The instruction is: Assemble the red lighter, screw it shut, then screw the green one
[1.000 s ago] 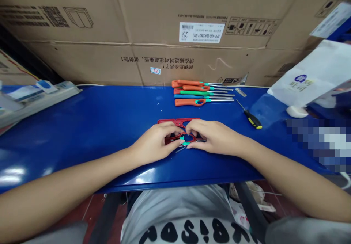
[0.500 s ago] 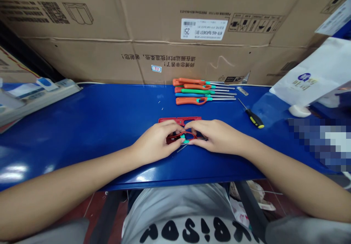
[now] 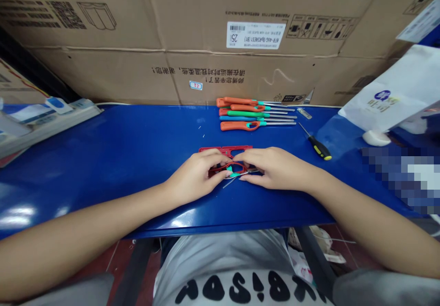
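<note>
At the table's front middle, my left hand is closed around the left part of an opened red lighter, the long-necked kind. A green trigger piece shows in it by my left thumb. From the other side, my right hand curls its fingers and thumb around the lighter's right end, where a bit of metal tube shows. My fingers hide much of the inside. Just behind lies a separate red shell half. A thin clear strip sticks out toward me below the trigger.
Several long-necked lighters lie in a stack at the back. To their right are a black-and-yellow screwdriver and a small clear part. A white bag stands right, a power strip left, and cardboard behind.
My right thumb has shifted slightly right, away from the green trigger, and its fingers have spread a little. More of the lighter's right end shows. My left hand stays nearly still.
</note>
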`<state>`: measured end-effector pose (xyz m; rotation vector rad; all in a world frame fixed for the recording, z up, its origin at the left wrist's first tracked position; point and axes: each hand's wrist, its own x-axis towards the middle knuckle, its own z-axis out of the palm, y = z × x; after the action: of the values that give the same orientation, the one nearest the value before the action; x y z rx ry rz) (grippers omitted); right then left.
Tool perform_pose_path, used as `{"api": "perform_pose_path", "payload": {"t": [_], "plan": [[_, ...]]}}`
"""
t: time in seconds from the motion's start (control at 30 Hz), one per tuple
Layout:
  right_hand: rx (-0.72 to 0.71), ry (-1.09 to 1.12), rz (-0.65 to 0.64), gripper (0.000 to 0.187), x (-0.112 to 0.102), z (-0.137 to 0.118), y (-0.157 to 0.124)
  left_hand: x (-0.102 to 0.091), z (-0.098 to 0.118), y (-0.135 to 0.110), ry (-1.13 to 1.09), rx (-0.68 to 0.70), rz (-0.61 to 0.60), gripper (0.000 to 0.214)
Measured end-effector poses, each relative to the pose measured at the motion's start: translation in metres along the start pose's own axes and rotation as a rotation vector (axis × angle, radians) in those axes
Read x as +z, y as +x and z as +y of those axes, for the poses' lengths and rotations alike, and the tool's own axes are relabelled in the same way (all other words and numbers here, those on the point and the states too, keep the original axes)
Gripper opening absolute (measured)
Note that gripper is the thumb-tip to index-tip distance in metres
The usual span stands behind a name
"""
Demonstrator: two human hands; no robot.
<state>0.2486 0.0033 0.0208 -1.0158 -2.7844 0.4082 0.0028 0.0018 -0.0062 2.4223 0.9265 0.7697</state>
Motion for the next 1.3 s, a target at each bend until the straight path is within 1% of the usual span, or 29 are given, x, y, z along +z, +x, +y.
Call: {"api": "perform_pose_path", "payload": {"t": [0.1, 0.27, 0.33, 0.4, 0.47, 0.57, 0.67, 0.77, 0.83, 0.93, 1.07, 1.13, 1.2, 1.3], "plan": [[0.013, -0.012, 0.004, 0.023, 0.0, 0.0, 0.001, -0.002, 0.002, 0.0, 0.022, 0.018, -0.004, 0.02], [0.018, -0.013, 0.048, 0.025, 0.001, 0.0, 0.002, -0.002, 0.001, 0.0, 0.071, 0.018, -0.004, 0.024], [-0.022, -0.033, 0.083, 0.025, 0.001, 0.001, 0.001, -0.002, -0.001, 0.001, 0.098, 0.012, -0.002, 0.026], [-0.1, -0.074, 0.091, 0.021, 0.0, 0.001, 0.0, -0.002, -0.003, 0.002, 0.114, 0.011, -0.003, 0.026], [-0.179, -0.122, 0.069, 0.022, 0.001, 0.0, -0.001, -0.003, -0.005, 0.002, 0.108, 0.022, -0.002, 0.026], [-0.211, -0.165, 0.031, 0.028, 0.005, -0.001, 0.0, -0.007, -0.005, 0.002, 0.093, 0.032, 0.008, 0.026], [-0.18, -0.136, 0.029, 0.026, 0.011, -0.001, 0.002, -0.015, 0.0, 0.002, 0.121, 0.006, -0.015, 0.025], [-0.139, -0.052, 0.041, 0.017, 0.012, 0.0, 0.004, -0.023, 0.007, 0.001, 0.149, -0.027, -0.121, 0.021], [-0.117, 0.034, 0.051, 0.011, 0.01, 0.001, 0.004, -0.026, 0.009, 0.0, 0.155, -0.027, -0.173, 0.018], [-0.071, 0.192, 0.049, 0.005, 0.005, 0.003, 0.002, -0.025, 0.008, 0.001, 0.146, -0.012, -0.219, 0.013], [0.066, 0.366, 0.042, 0.008, -0.001, 0.007, 0.001, -0.021, 0.005, 0.001, 0.096, 0.034, -0.226, 0.013], [0.105, 0.409, 0.04, 0.008, -0.002, 0.009, 0.002, -0.02, 0.004, 0.001, 0.081, 0.046, -0.217, 0.015], [0.108, 0.401, 0.026, 0.008, -0.001, 0.009, 0.003, -0.019, 0.003, 0.001, 0.08, 0.054, -0.209, 0.015], [0.075, 0.311, 0.035, 0.01, 0.001, 0.007, 0.005, -0.018, 0.002, 0.0, 0.092, 0.067, -0.202, 0.016]]}}
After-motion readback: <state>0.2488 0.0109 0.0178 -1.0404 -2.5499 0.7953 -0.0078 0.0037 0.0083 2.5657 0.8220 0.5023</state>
